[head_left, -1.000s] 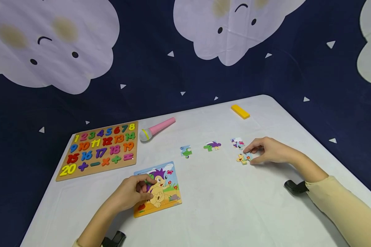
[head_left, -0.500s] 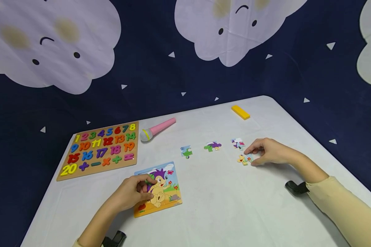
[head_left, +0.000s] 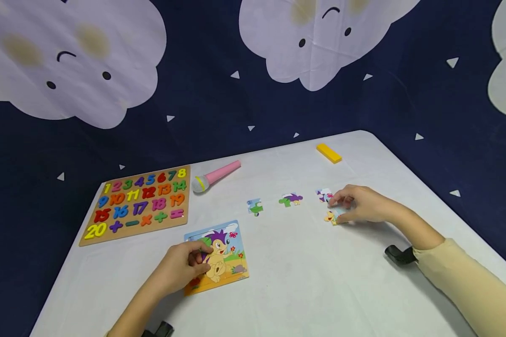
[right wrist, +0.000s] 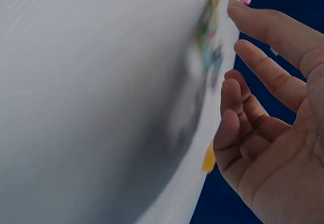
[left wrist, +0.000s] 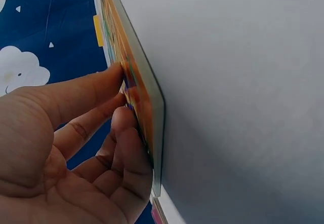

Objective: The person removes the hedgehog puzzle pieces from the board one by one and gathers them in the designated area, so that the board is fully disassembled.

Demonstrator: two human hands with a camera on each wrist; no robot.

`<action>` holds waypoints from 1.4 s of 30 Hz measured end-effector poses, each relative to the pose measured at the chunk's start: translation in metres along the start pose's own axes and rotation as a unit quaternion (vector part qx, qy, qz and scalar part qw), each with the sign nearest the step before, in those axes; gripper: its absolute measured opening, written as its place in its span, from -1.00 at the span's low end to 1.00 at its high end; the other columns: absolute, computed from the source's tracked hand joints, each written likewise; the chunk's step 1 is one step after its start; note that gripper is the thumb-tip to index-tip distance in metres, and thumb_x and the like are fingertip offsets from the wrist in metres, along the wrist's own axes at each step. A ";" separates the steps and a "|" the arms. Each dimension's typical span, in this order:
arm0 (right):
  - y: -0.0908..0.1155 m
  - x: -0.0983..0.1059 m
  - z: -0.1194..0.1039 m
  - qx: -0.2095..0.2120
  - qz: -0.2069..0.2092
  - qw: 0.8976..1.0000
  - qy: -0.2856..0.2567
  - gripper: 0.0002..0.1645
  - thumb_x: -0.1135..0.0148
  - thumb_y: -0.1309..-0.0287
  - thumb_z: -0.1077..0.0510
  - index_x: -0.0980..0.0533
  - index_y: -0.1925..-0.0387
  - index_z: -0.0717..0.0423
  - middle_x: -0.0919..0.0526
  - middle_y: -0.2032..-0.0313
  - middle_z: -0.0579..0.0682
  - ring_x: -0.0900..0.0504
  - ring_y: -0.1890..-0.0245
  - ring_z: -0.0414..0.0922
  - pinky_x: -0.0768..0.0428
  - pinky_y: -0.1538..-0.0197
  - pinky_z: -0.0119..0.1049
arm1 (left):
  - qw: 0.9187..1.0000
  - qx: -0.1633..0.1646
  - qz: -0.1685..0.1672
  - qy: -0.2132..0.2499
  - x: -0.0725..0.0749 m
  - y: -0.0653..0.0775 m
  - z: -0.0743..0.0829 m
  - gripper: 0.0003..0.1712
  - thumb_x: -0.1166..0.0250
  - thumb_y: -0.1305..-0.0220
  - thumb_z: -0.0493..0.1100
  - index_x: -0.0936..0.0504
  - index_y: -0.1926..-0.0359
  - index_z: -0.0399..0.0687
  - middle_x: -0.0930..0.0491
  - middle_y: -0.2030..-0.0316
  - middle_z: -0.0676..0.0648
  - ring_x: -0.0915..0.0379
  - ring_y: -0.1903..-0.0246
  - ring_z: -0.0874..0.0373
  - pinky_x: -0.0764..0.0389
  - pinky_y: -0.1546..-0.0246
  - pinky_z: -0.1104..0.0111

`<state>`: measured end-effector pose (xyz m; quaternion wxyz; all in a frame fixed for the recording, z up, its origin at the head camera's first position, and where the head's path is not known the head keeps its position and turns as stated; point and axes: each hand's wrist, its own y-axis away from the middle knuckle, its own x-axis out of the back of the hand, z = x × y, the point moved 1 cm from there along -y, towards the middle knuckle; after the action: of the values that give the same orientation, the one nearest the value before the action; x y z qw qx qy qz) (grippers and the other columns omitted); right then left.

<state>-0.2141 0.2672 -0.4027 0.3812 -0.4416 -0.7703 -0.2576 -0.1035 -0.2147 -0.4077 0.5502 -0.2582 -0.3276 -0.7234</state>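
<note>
The left hand (head_left: 174,269) rests with thumb and fingertips on a hedgehog jigsaw board (head_left: 234,262). In the left wrist view, thumb and bent fingers touch the face of this board (left wrist: 136,67). At the right, the right hand (head_left: 364,206) hovers over a loose yellow-and-blue puzzle piece (head_left: 331,217), partly hidden by the thumb, and a purple-and-blue piece (head_left: 321,193) behind it. Its thumb and index finger stand apart in the right wrist view, where this hand (right wrist: 288,112) holds nothing and the pieces are blurred. A purple-and-green piece (head_left: 294,199) and a blue-and-green piece (head_left: 255,206) lie further left.
A wooden number board (head_left: 109,233) lies at the back left, beside a pink toy microphone (head_left: 222,172). Near the back edge is a yellow block (head_left: 329,153). A dark blue cloth with clouds (head_left: 202,93) hangs behind the white table (head_left: 295,290).
The right hand has shifted slightly left, and its thumb now covers more of the yellow-and-blue piece. The left hand stays on the jigsaw board.
</note>
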 end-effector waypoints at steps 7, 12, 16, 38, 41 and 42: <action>-0.020 -0.007 -0.033 0.033 -0.011 0.999 -0.009 -0.61 -0.56 -0.26 0.03 -0.74 -0.09 -0.04 -0.75 0.04 -0.06 -0.63 0.02 -0.09 -0.63 -0.13 -0.03 | 0.995 0.009 0.044 -0.085 0.005 0.009 0.000 -0.60 -0.64 -0.19 -0.19 -0.80 -0.06 0.08 -0.58 0.34 0.06 -0.44 0.31 0.17 -0.58 0.29 0.35; -0.034 -0.018 -0.058 0.061 -0.036 0.997 -0.022 -0.64 -0.50 -0.31 0.05 -0.72 -0.10 0.01 -0.74 0.00 0.00 -0.66 -0.01 -0.04 -0.65 -0.16 0.04 | 0.990 0.014 0.067 -0.125 0.011 0.019 -0.005 -0.29 -0.66 -0.19 -0.04 -0.65 -0.35 0.04 -0.69 -0.18 -0.17 -0.63 -0.20 -0.20 -0.60 -0.33 -0.21; -0.046 -0.031 -0.079 0.082 -0.060 0.995 -0.026 -0.61 -0.50 -0.31 0.06 -0.69 -0.13 0.03 -0.74 -0.03 0.01 -0.67 -0.04 -0.02 -0.67 -0.19 0.04 | 0.989 0.004 0.047 -0.141 0.010 0.026 -0.009 -0.14 -0.60 -0.27 0.08 -0.50 -0.51 0.02 -0.47 -0.50 -0.28 -0.37 -0.50 -0.34 -0.44 -0.45 -0.29; -0.088 -0.112 -0.183 0.163 -0.150 0.975 0.025 -0.48 -0.57 -0.25 0.01 -0.69 -0.21 0.01 -0.66 0.06 -0.07 -0.56 0.11 -0.18 -0.57 -0.01 -0.38 | 0.972 0.011 -0.002 -0.235 -0.009 0.040 -0.006 -0.39 -0.48 -0.42 -0.13 -0.61 -0.44 0.27 -0.44 -0.53 -0.25 -0.48 -0.43 -0.34 -0.68 -0.22 -0.21; -0.092 -0.116 -0.189 0.169 -0.153 0.973 0.029 -0.47 -0.57 -0.26 0.00 -0.69 -0.23 0.01 -0.67 0.03 -0.06 -0.55 0.11 -0.20 -0.56 -0.02 -0.40 | 0.974 -0.008 0.005 -0.227 -0.010 0.044 -0.007 -0.45 -0.47 -0.42 -0.17 -0.67 -0.38 0.23 -0.48 -0.50 -0.24 -0.48 -0.44 -0.30 -0.68 -0.24 -0.17; -0.094 -0.117 -0.190 0.171 -0.155 0.972 0.030 -0.47 -0.56 -0.27 -0.01 -0.69 -0.23 0.01 -0.68 0.01 -0.05 -0.55 0.10 -0.20 -0.57 -0.03 -0.40 | 0.974 -0.015 0.007 -0.226 -0.010 0.045 -0.007 -0.47 -0.46 -0.42 -0.19 -0.68 -0.36 0.23 -0.49 -0.49 -0.24 -0.49 -0.44 -0.29 -0.69 -0.24 -0.16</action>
<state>-0.1905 0.0261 -0.3940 0.4294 -0.2370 -0.8503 -0.1910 -0.0577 -0.2215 -0.4112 0.4627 -0.4254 -0.4307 -0.6476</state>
